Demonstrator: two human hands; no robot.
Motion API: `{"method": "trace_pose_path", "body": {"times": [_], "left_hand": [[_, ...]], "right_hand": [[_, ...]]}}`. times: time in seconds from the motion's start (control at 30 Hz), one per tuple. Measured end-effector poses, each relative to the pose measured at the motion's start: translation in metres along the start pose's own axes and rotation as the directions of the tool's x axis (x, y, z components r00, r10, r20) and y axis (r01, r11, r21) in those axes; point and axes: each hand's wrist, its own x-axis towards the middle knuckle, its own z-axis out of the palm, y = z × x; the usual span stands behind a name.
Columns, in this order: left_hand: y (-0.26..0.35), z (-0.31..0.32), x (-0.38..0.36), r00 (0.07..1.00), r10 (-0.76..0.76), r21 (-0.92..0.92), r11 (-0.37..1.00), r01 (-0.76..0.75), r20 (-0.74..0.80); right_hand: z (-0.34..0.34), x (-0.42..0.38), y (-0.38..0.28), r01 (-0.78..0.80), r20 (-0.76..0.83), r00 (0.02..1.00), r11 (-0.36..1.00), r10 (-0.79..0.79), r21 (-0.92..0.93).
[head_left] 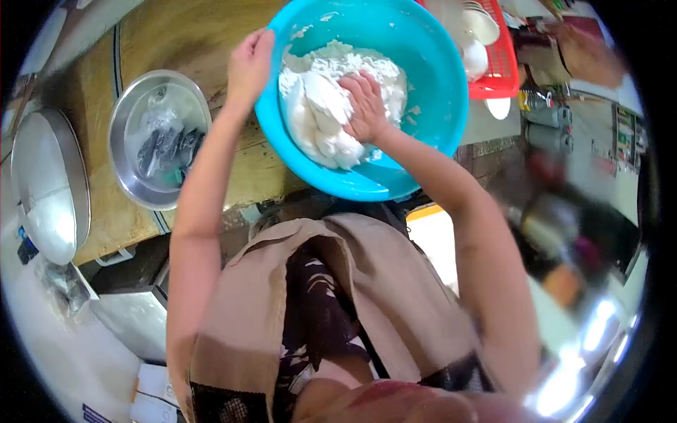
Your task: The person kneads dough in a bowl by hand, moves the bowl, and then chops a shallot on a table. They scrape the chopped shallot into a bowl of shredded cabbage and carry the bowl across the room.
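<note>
A large turquoise basin point(441, 77) stands on the wooden table in front of me. In it lies a soft white mass of dough point(317, 120), with crumbly, floury bits around its far side and on the basin wall. My left hand point(250, 65) is closed over the basin's left rim. My right hand point(365, 106) is down inside the basin, its fingers curled and pressed into the dough's right side. The fingertips are partly sunk in and hidden.
A round metal bowl point(120, 151) with dark items and clear plastic sits on the wooden table point(176, 35) to the left. Beyond it leans a round metal pan point(44, 176). At the right, a red basket point(504, 67) holds white bowls point(481, 28). Bottles point(539, 99) stand farther right.
</note>
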Motion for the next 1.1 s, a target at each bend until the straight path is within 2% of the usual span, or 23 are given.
{"method": "trace_pose_path", "body": {"times": [0.07, 0.1, 0.13, 0.17, 0.2, 0.27, 0.3, 0.33, 0.37, 0.43, 0.47, 0.53, 0.57, 0.63, 0.7, 0.73, 0.77, 0.8, 0.83, 0.9, 1.0, 1.07, 1.1], "left_hand": [[0.009, 0.007, -0.001, 0.995, 0.103, 0.064, 0.993, -0.103, 0.011], [0.009, 0.004, -0.008, 0.994, 0.108, 0.066, 0.992, -0.109, 0.022], [0.008, -0.004, -0.015, 0.998, -0.002, 0.090, 0.996, -0.004, 0.066], [0.008, -0.007, -0.023, 0.988, -0.113, 0.120, 0.988, 0.101, 0.106], [0.007, 0.000, -0.042, 0.987, -0.118, 0.122, 0.987, 0.105, 0.109], [0.007, 0.020, -0.075, 0.983, -0.045, -0.086, 0.996, 0.030, -0.176], [0.011, 0.025, -0.075, 0.984, -0.049, -0.083, 0.996, 0.035, -0.173], [0.014, 0.030, -0.069, 0.981, -0.072, -0.118, 0.992, 0.050, -0.182], [0.018, 0.035, -0.064, 0.974, -0.101, -0.154, 0.986, 0.070, -0.204], [0.028, 0.044, -0.048, 0.967, -0.027, -0.052, 0.999, 0.014, -0.252], [0.023, 0.046, -0.042, 0.966, -0.042, -0.062, 0.998, 0.027, -0.253], [0.018, 0.049, -0.041, 0.962, -0.066, -0.094, 0.995, 0.042, -0.265], [0.018, 0.049, -0.039, 0.959, -0.068, -0.096, 0.994, 0.043, -0.276], [0.019, 0.045, -0.038, 0.972, 0.058, -0.004, 0.998, -0.060, -0.228], [0.011, 0.039, -0.055, 0.967, 0.041, -0.038, 0.998, -0.052, -0.251], [0.010, 0.035, -0.062, 0.963, 0.027, -0.074, 0.996, -0.048, -0.268], [0.009, 0.028, -0.066, 0.965, 0.035, -0.083, 0.995, -0.058, -0.262], [0.006, 0.023, -0.070, 0.967, 0.003, -0.167, 0.985, -0.047, -0.255], [0.002, 0.020, -0.073, 0.969, -0.032, -0.253, 0.967, -0.031, -0.243], [-0.007, 0.012, -0.073, 0.972, -0.010, -0.346, 0.935, -0.074, -0.235], [-0.006, -0.005, -0.065, 0.969, -0.047, -0.428, 0.902, -0.063, -0.241], [-0.002, -0.016, -0.068, 0.973, -0.016, -0.251, 0.967, -0.043, -0.228], [-0.004, -0.018, -0.061, 0.974, -0.015, -0.259, 0.965, -0.046, -0.228]], "right_hand": [[-0.016, 0.005, -0.011, -0.199, 0.257, 0.943, 0.977, 0.213, -0.082], [-0.034, 0.005, -0.016, -0.208, 0.249, 0.942, 0.974, 0.223, -0.087], [-0.058, 0.004, -0.021, -0.402, 0.311, 0.887, 0.902, 0.342, 0.155], [-0.079, 0.001, -0.019, -0.567, 0.397, 0.813, 0.736, 0.426, 0.371], [-0.097, -0.008, -0.010, -0.631, 0.419, 0.757, 0.727, 0.501, 0.270], [-0.080, -0.041, 0.043, -0.865, 0.393, 0.491, 0.382, 0.777, 0.325], [-0.069, -0.045, 0.073, -0.867, 0.397, 0.487, 0.377, 0.778, 0.325], [-0.057, -0.045, 0.105, -0.903, 0.442, 0.145, -0.064, 0.885, 0.424], [-0.047, -0.041, 0.130, -0.741, 0.529, -0.199, -0.480, 0.825, 0.469], [-0.026, -0.015, 0.154, -0.932, 0.344, -0.204, -0.290, 0.917, 0.220], [-0.018, -0.006, 0.166, -0.868, 0.510, -0.192, -0.387, 0.839, 0.311], [0.002, 0.018, 0.157, -0.788, 0.605, -0.134, -0.455, 0.784, 0.415], [0.005, 0.027, 0.148, -0.682, 0.684, -0.068, -0.534, 0.726, 0.500], [0.003, 0.038, 0.139, -0.654, 0.824, 0.117, -0.582, 0.554, 0.484], [-0.006, 0.041, 0.100, -0.689, 0.769, 0.187, -0.477, 0.611, 0.546], [-0.024, 0.053, 0.074, -0.887, 0.722, 0.252, -0.144, 0.645, 0.438], [-0.040, 0.066, 0.048, -0.945, 0.686, 0.326, 0.208, 0.650, 0.253], [-0.072, 0.089, 0.004, -0.913, 0.693, 0.351, 0.394, 0.630, 0.105], [-0.070, 0.084, -0.024, -0.916, 0.686, 0.341, 0.390, 0.642, 0.091], [-0.058, 0.080, -0.063, -0.579, 0.506, 0.633, 0.792, 0.586, -0.193], [-0.032, 0.111, -0.083, -0.491, 0.597, 0.529, 0.791, 0.603, -0.364], [-0.007, 0.117, -0.080, -0.343, 0.706, 0.459, 0.840, 0.540, -0.419], [0.003, 0.122, -0.074, -0.338, 0.704, 0.458, 0.838, 0.543, -0.427]]}}
